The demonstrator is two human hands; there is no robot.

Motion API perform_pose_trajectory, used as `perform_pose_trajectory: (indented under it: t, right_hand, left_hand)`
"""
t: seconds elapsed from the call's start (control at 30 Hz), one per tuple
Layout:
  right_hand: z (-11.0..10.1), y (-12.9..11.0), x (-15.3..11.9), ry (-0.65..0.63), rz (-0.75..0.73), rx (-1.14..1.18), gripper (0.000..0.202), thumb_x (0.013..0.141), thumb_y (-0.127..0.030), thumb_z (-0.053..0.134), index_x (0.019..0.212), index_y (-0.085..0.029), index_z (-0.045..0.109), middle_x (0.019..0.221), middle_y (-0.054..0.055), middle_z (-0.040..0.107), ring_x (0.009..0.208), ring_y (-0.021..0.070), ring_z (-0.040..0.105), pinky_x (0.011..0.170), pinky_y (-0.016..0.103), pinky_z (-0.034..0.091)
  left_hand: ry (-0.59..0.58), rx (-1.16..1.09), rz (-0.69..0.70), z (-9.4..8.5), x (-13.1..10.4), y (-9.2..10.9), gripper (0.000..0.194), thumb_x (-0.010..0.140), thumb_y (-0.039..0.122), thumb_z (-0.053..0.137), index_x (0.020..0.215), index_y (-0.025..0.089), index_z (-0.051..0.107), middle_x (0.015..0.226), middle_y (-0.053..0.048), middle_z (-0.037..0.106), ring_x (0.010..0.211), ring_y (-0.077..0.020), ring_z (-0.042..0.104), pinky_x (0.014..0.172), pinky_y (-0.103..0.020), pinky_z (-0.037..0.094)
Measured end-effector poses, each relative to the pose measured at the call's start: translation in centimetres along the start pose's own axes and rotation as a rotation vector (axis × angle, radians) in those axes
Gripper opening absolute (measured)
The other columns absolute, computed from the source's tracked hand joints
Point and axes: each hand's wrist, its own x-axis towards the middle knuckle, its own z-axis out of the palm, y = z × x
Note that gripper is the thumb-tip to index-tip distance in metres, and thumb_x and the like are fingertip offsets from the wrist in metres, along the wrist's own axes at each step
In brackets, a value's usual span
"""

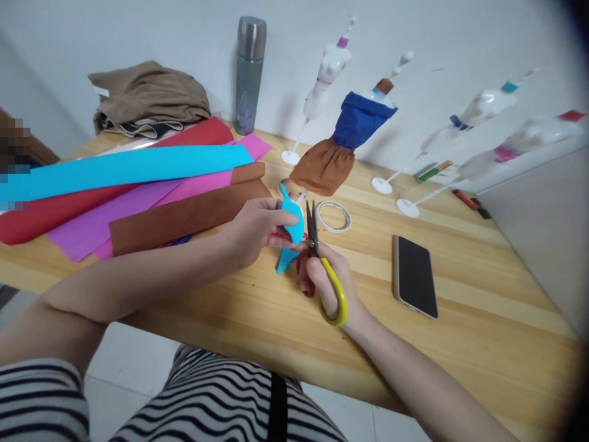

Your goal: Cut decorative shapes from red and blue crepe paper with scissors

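Between the thumb and fingers of my left hand [257, 227] is a small cut piece of light-blue paper [293, 222] with a rounded edge. My right hand [334, 276] grips yellow-handled scissors [338, 294], their dark blades pointing up and slightly parted, just right of the paper. Another light-blue scrap [286, 260] shows below, close to my right fingers; whether they touch it I cannot tell. A bit of red shows by my left fingertips, partly hidden. Just beyond the blades a roll of white tape [334, 203] lies flat on the wooden table [368, 362].
Coloured sheets [184, 215] lie on the left, under a folded brown cloth [151, 98]. A flask [251, 73] stands at the back. White mini mannequins [322, 98] line the wall, one in a blue and brown dress [363, 116]. A phone [415, 276] lies right.
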Motion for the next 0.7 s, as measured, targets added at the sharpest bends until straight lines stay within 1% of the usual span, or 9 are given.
perform_pose_trajectory:
  t: [0.07, 0.17, 0.23, 0.3, 0.4, 0.53, 0.63, 0.7]
  right_hand:
    - [-0.2, -0.3, 0.1, -0.017, -0.034, -0.02, 0.056, 0.097, -0.077, 0.052, 0.089, -0.022, 0.064, 0.06, -0.002, 0.054, 0.05, 0.0161, 0.049, 0.049, 0.03, 0.041]
    - [-0.5, -0.6, 0.2, -0.047, -0.074, -0.066, 0.06, 0.097, -0.079, 0.048, 0.082, -0.023, 0.061, 0.062, -0.001, 0.054, 0.055, 0.0171, 0.05, 0.053, 0.032, 0.04]
    - [-0.6, -0.5, 0.1, -0.074, -0.088, -0.068, 0.06, 0.099, -0.078, 0.047, 0.082, -0.023, 0.06, 0.062, -0.001, 0.054, 0.056, 0.017, 0.049, 0.054, 0.032, 0.039]
    - [-0.8, -0.2, 0.1, -0.097, -0.108, -0.044, 0.058, 0.1, -0.076, 0.047, 0.085, -0.022, 0.061, 0.062, -0.002, 0.054, 0.054, 0.0164, 0.047, 0.054, 0.032, 0.038]
    - [-1.1, 0.0, 0.2, -0.123, -0.136, 0.018, 0.054, 0.102, -0.072, 0.049, 0.092, -0.021, 0.065, 0.061, -0.003, 0.053, 0.052, 0.0151, 0.044, 0.053, 0.031, 0.037]
    - [-1.3, -0.1, 0.3, -0.158, -0.127, 0.07, 0.055, 0.101, -0.073, 0.051, 0.097, -0.021, 0.067, 0.059, -0.005, 0.051, 0.048, 0.0136, 0.041, 0.05, 0.031, 0.035]
    - [-1.1, -0.2, 0.2, -0.123, -0.077, 0.121, 0.055, 0.098, -0.075, 0.055, 0.096, -0.021, 0.067, 0.057, -0.005, 0.051, 0.046, 0.0135, 0.042, 0.047, 0.031, 0.035]
    - [-0.8, -0.3, 0.3, -0.056, -0.029, 0.21, 0.051, 0.096, -0.073, 0.061, 0.098, -0.022, 0.066, 0.055, -0.005, 0.053, 0.044, 0.0139, 0.044, 0.045, 0.03, 0.036]
  left_hand:
    - [-0.034, 0.017, -0.004, -0.1, 0.1, -0.1, 0.008, 0.076, 0.007, 0.065, 0.07, 0.011, 0.066, 0.068, -0.006, 0.072, 0.064, -0.0155, 0.07, 0.071, -0.031, 0.061]
    - [-0.058, 0.046, -0.038, -0.2, 0.2, -0.2, 0.002, 0.072, 0.008, 0.069, 0.072, 0.011, 0.069, 0.069, -0.007, 0.073, 0.063, -0.015, 0.069, 0.068, -0.029, 0.06]
    - [-0.064, 0.071, -0.064, -0.2, 0.1, -0.2, 0.006, 0.07, 0.009, 0.069, 0.076, 0.01, 0.071, 0.071, -0.008, 0.074, 0.064, -0.0154, 0.069, 0.066, -0.028, 0.059]
    - [-0.076, 0.099, -0.079, -0.2, 0.1, -0.1, 0.008, 0.069, 0.01, 0.069, 0.077, 0.01, 0.072, 0.074, -0.009, 0.075, 0.064, -0.0159, 0.069, 0.065, -0.029, 0.059]
    - [-0.103, 0.142, -0.094, -0.2, 0.0, 0.0, 0.006, 0.068, 0.012, 0.069, 0.074, 0.01, 0.071, 0.075, -0.01, 0.076, 0.064, -0.0161, 0.069, 0.064, -0.029, 0.058]
    - [-0.123, 0.165, -0.105, -0.4, 0.2, 0.1, 0.008, 0.065, 0.014, 0.07, 0.073, 0.012, 0.069, 0.072, -0.01, 0.074, 0.062, -0.0156, 0.066, 0.061, -0.028, 0.056]
    - [-0.148, 0.17, -0.097, -0.4, 0.3, 0.1, 0.009, 0.065, 0.018, 0.071, 0.071, 0.014, 0.066, 0.072, -0.009, 0.073, 0.062, -0.0159, 0.065, 0.062, -0.029, 0.055]
    - [-0.158, 0.217, -0.043, -0.3, 0.1, 0.0, 0.008, 0.066, 0.02, 0.07, 0.068, 0.015, 0.064, 0.07, -0.007, 0.07, 0.063, -0.0161, 0.064, 0.063, -0.03, 0.054]
